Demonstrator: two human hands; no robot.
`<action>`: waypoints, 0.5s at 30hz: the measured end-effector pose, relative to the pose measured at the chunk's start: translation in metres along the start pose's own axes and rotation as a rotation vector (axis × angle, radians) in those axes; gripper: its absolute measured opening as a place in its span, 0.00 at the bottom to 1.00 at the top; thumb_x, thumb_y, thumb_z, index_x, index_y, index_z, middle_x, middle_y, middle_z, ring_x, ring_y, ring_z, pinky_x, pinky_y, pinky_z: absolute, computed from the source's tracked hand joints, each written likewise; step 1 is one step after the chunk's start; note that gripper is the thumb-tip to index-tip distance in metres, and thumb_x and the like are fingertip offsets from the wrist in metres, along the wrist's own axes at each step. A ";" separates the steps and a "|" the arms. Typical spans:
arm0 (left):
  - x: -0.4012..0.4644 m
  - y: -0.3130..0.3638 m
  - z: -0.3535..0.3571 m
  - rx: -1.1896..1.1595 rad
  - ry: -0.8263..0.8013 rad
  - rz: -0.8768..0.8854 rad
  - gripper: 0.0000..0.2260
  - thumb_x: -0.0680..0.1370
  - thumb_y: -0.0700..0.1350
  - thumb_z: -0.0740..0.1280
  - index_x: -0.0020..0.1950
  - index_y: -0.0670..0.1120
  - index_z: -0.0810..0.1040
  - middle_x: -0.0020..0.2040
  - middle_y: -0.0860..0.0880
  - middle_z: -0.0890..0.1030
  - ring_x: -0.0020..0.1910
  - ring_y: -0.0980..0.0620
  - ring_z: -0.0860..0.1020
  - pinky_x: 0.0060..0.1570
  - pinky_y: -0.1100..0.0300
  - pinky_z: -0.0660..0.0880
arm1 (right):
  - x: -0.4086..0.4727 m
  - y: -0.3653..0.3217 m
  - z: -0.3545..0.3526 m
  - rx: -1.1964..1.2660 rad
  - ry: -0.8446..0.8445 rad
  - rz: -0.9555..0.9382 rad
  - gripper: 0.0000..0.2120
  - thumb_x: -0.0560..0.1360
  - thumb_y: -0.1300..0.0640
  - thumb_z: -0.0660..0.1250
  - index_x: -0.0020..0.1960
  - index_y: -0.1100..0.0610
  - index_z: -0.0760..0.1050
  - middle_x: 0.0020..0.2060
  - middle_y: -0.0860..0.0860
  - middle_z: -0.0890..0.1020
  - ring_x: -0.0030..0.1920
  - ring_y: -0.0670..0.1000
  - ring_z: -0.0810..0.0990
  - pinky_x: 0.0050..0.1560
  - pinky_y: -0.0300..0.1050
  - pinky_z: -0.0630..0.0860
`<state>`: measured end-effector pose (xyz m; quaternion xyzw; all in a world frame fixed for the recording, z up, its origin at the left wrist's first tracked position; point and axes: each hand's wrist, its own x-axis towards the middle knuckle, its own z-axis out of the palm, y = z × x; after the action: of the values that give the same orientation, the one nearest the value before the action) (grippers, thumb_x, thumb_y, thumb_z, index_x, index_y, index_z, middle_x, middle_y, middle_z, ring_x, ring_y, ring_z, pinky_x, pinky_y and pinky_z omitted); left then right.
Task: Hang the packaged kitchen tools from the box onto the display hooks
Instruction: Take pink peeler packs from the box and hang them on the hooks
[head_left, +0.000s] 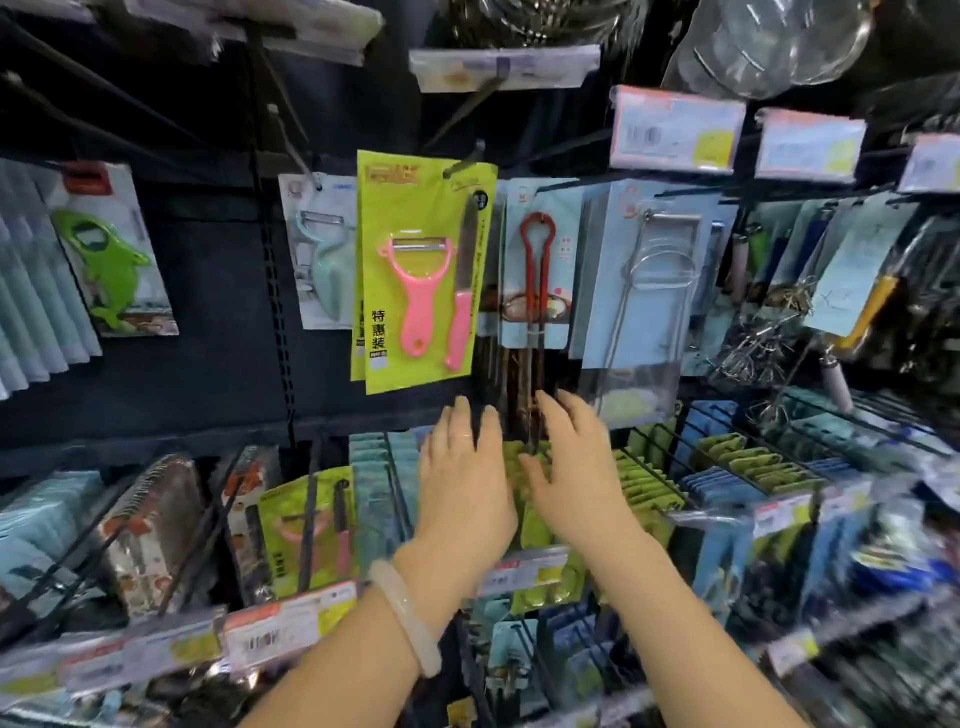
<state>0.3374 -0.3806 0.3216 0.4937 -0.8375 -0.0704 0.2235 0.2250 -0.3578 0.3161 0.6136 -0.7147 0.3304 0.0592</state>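
Observation:
A lime-green package (415, 270) with a pink peeler and a pink-handled knife hangs from a display hook (465, 163) at the centre of the dark wall. Below it, my left hand (465, 467) and my right hand (571, 467) are raised side by side, backs toward me, fingers straight and holding nothing. Both hover just under the package's lower edge, in front of a row of green packages (540, 519) on lower hooks. My left wrist wears a pale bangle. The box is not in view.
A blue card with red tongs (537, 265) and a wire tool pack (654, 280) hang right of the green package, a pale peeler pack (319, 260) left. A green shark-shaped opener (111, 260) hangs far left. Price-tag strips (291, 629) and full hooks crowd the lower rows.

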 end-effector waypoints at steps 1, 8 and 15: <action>-0.004 0.009 0.007 0.022 -0.034 0.058 0.33 0.80 0.44 0.60 0.78 0.46 0.42 0.78 0.43 0.39 0.77 0.44 0.41 0.75 0.50 0.43 | -0.012 0.012 -0.002 -0.055 0.020 0.021 0.30 0.75 0.60 0.65 0.75 0.58 0.59 0.72 0.58 0.62 0.73 0.59 0.60 0.72 0.52 0.58; -0.048 0.079 0.079 -0.017 -0.152 0.472 0.36 0.68 0.41 0.74 0.73 0.38 0.63 0.73 0.35 0.62 0.72 0.37 0.63 0.68 0.47 0.64 | -0.120 0.096 -0.016 -0.336 0.047 0.309 0.36 0.57 0.69 0.77 0.64 0.66 0.73 0.59 0.67 0.77 0.57 0.70 0.77 0.53 0.65 0.75; -0.101 0.114 0.166 0.071 -0.564 0.575 0.34 0.79 0.43 0.62 0.78 0.47 0.44 0.78 0.42 0.45 0.77 0.43 0.45 0.73 0.49 0.48 | -0.220 0.142 -0.017 -0.429 -0.237 0.652 0.38 0.71 0.44 0.64 0.75 0.57 0.56 0.73 0.61 0.61 0.73 0.62 0.60 0.72 0.53 0.59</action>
<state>0.2148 -0.2542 0.1813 0.2078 -0.9719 -0.1086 -0.0218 0.1418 -0.1606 0.1647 0.3623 -0.9264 0.1024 -0.0050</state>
